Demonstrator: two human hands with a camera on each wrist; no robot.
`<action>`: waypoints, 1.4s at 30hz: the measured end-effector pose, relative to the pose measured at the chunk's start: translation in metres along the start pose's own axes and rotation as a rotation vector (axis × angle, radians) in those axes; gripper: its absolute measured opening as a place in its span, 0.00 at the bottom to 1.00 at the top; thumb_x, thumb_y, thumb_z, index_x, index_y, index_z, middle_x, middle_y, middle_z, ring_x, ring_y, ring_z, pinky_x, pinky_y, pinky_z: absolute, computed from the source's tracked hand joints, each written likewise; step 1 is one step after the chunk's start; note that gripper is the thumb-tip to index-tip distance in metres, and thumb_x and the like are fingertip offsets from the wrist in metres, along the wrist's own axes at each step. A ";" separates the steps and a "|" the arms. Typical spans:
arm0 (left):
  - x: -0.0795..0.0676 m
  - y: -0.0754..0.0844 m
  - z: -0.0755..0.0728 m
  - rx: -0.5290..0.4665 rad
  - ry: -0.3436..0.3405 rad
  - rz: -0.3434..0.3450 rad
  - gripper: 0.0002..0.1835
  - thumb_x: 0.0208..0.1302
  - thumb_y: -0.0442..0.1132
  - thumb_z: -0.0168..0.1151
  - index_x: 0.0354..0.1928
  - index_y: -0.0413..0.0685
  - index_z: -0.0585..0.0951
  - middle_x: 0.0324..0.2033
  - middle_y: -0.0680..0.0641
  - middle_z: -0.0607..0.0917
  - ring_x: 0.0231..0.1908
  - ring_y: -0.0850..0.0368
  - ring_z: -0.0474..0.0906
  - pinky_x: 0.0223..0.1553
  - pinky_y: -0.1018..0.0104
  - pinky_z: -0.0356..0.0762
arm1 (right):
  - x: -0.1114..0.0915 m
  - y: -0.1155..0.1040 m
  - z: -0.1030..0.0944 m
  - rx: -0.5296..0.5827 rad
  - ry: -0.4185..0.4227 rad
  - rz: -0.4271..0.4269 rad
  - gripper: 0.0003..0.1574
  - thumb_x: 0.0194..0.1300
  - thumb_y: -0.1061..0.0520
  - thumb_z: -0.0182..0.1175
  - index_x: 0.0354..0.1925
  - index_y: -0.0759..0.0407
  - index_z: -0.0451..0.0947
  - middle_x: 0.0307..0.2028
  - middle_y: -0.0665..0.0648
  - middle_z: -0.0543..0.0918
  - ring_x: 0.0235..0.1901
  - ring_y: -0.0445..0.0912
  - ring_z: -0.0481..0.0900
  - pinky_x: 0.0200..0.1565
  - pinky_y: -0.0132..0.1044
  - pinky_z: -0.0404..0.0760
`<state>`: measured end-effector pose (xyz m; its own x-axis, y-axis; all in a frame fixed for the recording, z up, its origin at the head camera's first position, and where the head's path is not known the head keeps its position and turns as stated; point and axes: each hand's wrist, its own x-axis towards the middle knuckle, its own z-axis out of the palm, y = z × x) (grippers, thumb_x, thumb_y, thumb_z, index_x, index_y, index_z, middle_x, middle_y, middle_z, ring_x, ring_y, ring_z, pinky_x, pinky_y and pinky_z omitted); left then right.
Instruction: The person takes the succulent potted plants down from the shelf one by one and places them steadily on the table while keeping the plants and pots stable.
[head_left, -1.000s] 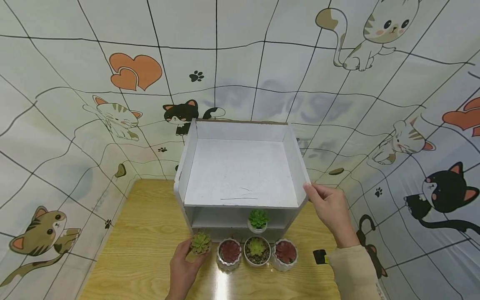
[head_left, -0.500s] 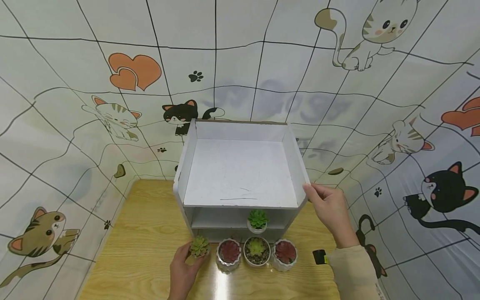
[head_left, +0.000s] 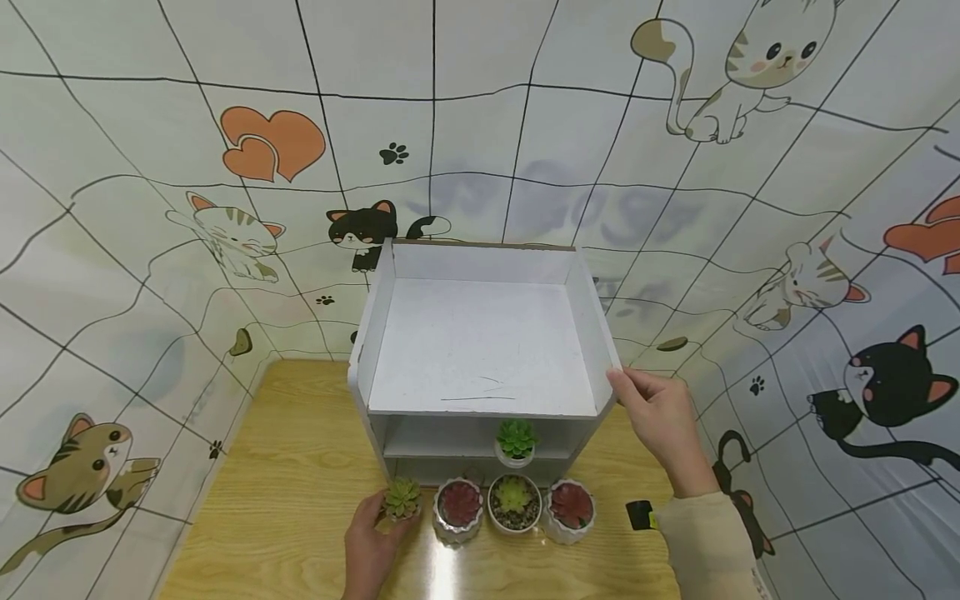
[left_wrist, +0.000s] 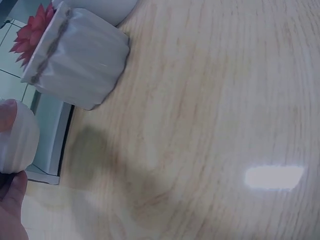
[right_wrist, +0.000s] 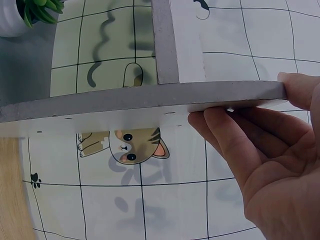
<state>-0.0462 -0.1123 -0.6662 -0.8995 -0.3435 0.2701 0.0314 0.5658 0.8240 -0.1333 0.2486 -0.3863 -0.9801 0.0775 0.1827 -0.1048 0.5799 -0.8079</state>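
My left hand point(head_left: 369, 542) grips a small potted succulent point(head_left: 402, 497) with pale green leaves, in front of the shelf's left corner. In the left wrist view its white pot point(left_wrist: 21, 140) shows between the fingertips, and a shadow falls on the table beside it. With thumb and fingers, my right hand point(head_left: 662, 421) holds the front edge of the right side panel of a white two-level shelf point(head_left: 487, 350). The right wrist view shows the fingers point(right_wrist: 227, 137) under that panel point(right_wrist: 125, 99) and the thumb at its edge. A bright green potted plant point(head_left: 516, 439) stands on the lower level.
In a row before the shelf stand a red succulent point(head_left: 459, 505), a yellow-green one in a round pot point(head_left: 514, 503) and another red one point(head_left: 570, 505). A small black object point(head_left: 641, 514) lies right on the wooden table point(head_left: 292, 467). Cat-printed cloth point(head_left: 480, 125) surrounds the table.
My left hand, with the succulent in it, has shifted slightly right and nearer to me. The right hand stays at the shelf's side panel.
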 end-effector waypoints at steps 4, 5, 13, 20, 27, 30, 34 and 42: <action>-0.002 -0.002 0.002 0.023 -0.002 0.005 0.29 0.41 0.30 0.85 0.50 0.37 0.85 0.44 0.42 0.86 0.43 0.43 0.86 0.46 0.53 0.86 | 0.001 0.000 0.000 0.001 0.002 -0.005 0.27 0.79 0.49 0.58 0.61 0.69 0.80 0.54 0.69 0.86 0.52 0.59 0.86 0.52 0.44 0.85; -0.003 -0.002 0.002 0.026 -0.005 0.003 0.29 0.41 0.30 0.86 0.50 0.37 0.85 0.43 0.42 0.86 0.43 0.43 0.86 0.46 0.52 0.86 | 0.001 -0.001 0.000 0.002 0.002 -0.007 0.27 0.79 0.49 0.58 0.61 0.69 0.80 0.53 0.69 0.86 0.52 0.59 0.87 0.52 0.43 0.84; -0.005 -0.005 0.004 0.014 -0.018 0.004 0.29 0.40 0.28 0.85 0.50 0.35 0.85 0.43 0.40 0.86 0.45 0.40 0.86 0.47 0.52 0.86 | 0.000 0.000 0.002 -0.004 0.018 -0.025 0.26 0.78 0.50 0.59 0.60 0.70 0.81 0.52 0.69 0.86 0.51 0.59 0.87 0.49 0.33 0.83; -0.007 -0.010 0.007 0.044 -0.039 -0.040 0.29 0.41 0.29 0.85 0.49 0.36 0.86 0.43 0.39 0.86 0.46 0.39 0.86 0.50 0.48 0.84 | 0.000 -0.001 0.002 -0.007 0.023 -0.027 0.26 0.79 0.50 0.58 0.60 0.70 0.81 0.51 0.70 0.86 0.50 0.60 0.87 0.52 0.52 0.85; -0.008 -0.013 0.009 0.031 -0.084 -0.084 0.30 0.42 0.32 0.86 0.51 0.35 0.85 0.45 0.37 0.86 0.49 0.36 0.85 0.52 0.48 0.84 | 0.000 -0.001 0.001 -0.012 0.014 -0.014 0.27 0.79 0.49 0.58 0.60 0.70 0.80 0.52 0.70 0.86 0.51 0.61 0.87 0.53 0.55 0.83; -0.007 -0.014 0.009 0.030 -0.095 -0.094 0.30 0.42 0.33 0.86 0.51 0.35 0.85 0.46 0.38 0.86 0.49 0.36 0.85 0.52 0.48 0.83 | -0.001 -0.001 0.000 -0.013 0.009 -0.008 0.27 0.79 0.49 0.58 0.61 0.70 0.80 0.53 0.70 0.86 0.51 0.61 0.87 0.54 0.56 0.83; -0.007 -0.014 0.008 0.029 -0.105 -0.112 0.31 0.43 0.35 0.86 0.52 0.35 0.85 0.46 0.38 0.86 0.50 0.36 0.85 0.53 0.46 0.83 | -0.001 -0.002 0.000 -0.019 0.006 -0.002 0.28 0.79 0.49 0.58 0.61 0.70 0.80 0.53 0.70 0.86 0.52 0.61 0.86 0.54 0.57 0.83; -0.006 -0.015 0.009 0.019 -0.129 -0.156 0.31 0.45 0.36 0.86 0.54 0.36 0.84 0.49 0.37 0.86 0.52 0.36 0.84 0.55 0.46 0.82 | -0.002 -0.004 -0.001 -0.017 -0.001 0.022 0.29 0.79 0.48 0.57 0.62 0.70 0.79 0.54 0.70 0.85 0.53 0.62 0.86 0.56 0.58 0.82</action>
<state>-0.0452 -0.1115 -0.6845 -0.9411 -0.3302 0.0728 -0.1200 0.5275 0.8411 -0.1311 0.2470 -0.3829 -0.9824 0.0892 0.1644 -0.0805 0.5915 -0.8023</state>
